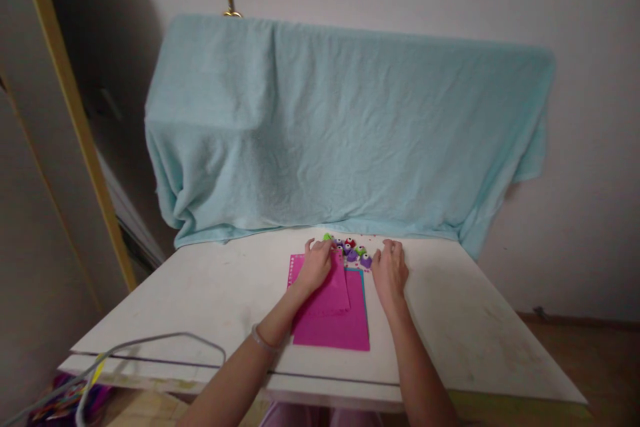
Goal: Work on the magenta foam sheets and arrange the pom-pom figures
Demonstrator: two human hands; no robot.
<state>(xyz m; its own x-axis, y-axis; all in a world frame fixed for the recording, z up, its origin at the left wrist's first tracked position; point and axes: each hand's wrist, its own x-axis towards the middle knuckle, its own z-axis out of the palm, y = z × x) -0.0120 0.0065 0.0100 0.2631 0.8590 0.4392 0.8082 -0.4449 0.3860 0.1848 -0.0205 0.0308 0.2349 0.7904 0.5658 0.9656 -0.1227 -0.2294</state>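
Where flat, rectangular magenta sheets [331, 330] overlap on the white bench [210, 300], the left hand [317, 263] arches over them, the right hand [391, 269] beside small, round-eyed, multicoloured figures [352, 255] beyond; both hands' fingers [397, 249] curl, opening and grip unclear.

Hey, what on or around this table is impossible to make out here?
All in the head view:
- Light blue cloth: hides whatever is behind it.
- Lower pink sheet: far part hidden by the upper pink sheet.
- Right hand: hides anything beneath its palm.
- Colourful bundle: cut off by the bottom edge.
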